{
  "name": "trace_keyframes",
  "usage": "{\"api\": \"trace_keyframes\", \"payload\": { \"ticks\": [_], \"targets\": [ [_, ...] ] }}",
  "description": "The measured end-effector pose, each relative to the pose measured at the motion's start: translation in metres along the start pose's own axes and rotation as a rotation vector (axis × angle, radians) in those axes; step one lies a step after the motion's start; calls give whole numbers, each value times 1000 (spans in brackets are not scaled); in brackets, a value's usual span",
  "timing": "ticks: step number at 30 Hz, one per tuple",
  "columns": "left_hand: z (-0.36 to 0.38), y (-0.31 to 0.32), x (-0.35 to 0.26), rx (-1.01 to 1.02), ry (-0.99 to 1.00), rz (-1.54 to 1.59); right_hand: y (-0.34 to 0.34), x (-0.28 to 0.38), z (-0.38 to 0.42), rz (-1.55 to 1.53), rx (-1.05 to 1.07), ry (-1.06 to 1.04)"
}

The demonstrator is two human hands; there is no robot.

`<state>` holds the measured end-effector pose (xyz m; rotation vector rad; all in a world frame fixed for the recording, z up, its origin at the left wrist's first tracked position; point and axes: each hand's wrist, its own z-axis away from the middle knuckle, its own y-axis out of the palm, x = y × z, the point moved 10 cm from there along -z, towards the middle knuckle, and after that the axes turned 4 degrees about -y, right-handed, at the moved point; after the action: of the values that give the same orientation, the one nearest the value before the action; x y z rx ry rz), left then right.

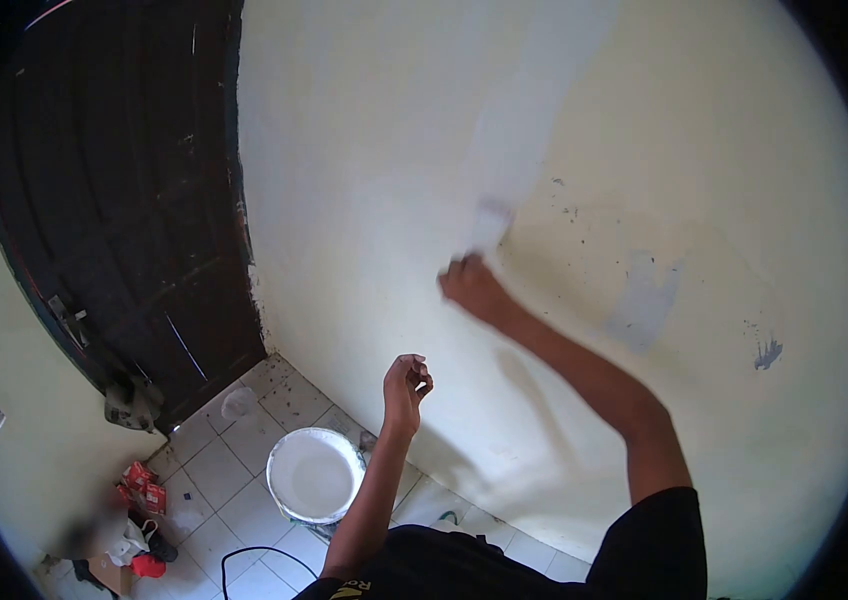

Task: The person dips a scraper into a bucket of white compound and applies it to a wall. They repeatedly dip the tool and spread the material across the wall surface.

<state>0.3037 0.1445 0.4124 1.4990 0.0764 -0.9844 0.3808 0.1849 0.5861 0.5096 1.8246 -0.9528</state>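
Observation:
My right hand [471, 282] is closed round the handle of a paint brush [493, 220] whose head rests against the cream wall [374, 230]. The brush is blurred, and most of its handle is hidden in my fist. Paler, whitish paint runs up the wall above it. My left hand [409, 376] is raised lower down, in front of the wall, with its fingers curled and a gap between thumb and fingers; nothing shows in it. Below and left of it, a round white bucket [316, 474] with whitish content stands on the floor.
A dark door [114, 190] is at the left. Red packets [142, 488], bags and a box lie on the tiled floor [251, 440] at the lower left. A black cable [262, 548] curves near the bucket. Grey patches [648, 300] mark the wall at right.

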Motion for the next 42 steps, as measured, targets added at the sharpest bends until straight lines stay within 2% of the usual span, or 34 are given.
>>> {"api": "trace_keyframes", "payload": {
  "ticks": [2,3,5,6,7,9,10,12,14,15,17,18,20,21,24,25,26,28,30,31,32,34,36,38,39,41,42],
  "targets": [
    [1,-1,-7,-4,15,-12,-1,44,10,-622,25,-9],
    [2,0,-9,-13,23,-26,-2,42,11,-617,22,-9],
    [4,1,-13,-15,47,-41,6,24,18,-774,45,177],
    [8,-1,-11,-21,70,-59,18,7,17,-647,121,199],
    [9,-2,-11,-10,78,-51,11,-32,13,-664,197,311],
    [4,-3,-10,-27,69,-46,-8,-119,-2,-456,155,389],
    [3,-3,-10,-34,69,-45,-27,-166,-6,-408,38,477],
    [7,3,-14,-26,75,-53,-87,-233,-16,-242,-151,477],
    [7,7,-17,-15,80,-64,-147,-260,-22,-110,-276,481],
    [6,6,-16,-15,80,-65,-154,-268,-25,-109,-276,483],
    [4,6,-16,-19,91,-85,-180,-269,-26,99,-471,406],
    [3,5,-16,-20,95,-83,-178,-268,-27,99,-475,404],
    [4,1,-12,-35,82,-105,-150,-255,-31,116,-348,399],
    [3,-1,-10,-39,82,-103,-134,-231,-33,134,-375,319],
    [1,-6,-4,-56,70,-111,-71,-139,-34,-47,-273,131],
    [1,-7,-5,-68,80,-119,-58,-98,-34,9,-281,47],
    [1,-6,-6,-78,95,-124,-49,-67,-31,-126,-305,14],
    [0,-5,-6,-62,106,-124,-21,-17,-30,-504,-176,42],
    [-2,-7,-7,-47,122,-129,-10,-8,-35,-713,49,78],
    [-3,-10,-6,-56,115,-126,-1,-23,-37,-752,55,162],
    [-4,-11,-5,-68,105,-122,16,-43,-40,-772,210,231],
    [-7,-15,-3,-82,103,-122,12,-107,-50,-600,143,260],
    [-12,-17,-2,-94,97,-90,-31,-190,-61,-437,6,402],
    [-14,-15,-4,-83,114,-90,-93,-242,-71,-360,-212,401],
    [-14,-14,-5,-76,128,-92,-104,-255,-73,-361,-206,401],
    [-13,-11,-7,-74,119,-90,-150,-247,-75,19,-461,203],
    [-12,-10,-8,-73,117,-88,-145,-240,-74,15,-454,202]
  ]
}}
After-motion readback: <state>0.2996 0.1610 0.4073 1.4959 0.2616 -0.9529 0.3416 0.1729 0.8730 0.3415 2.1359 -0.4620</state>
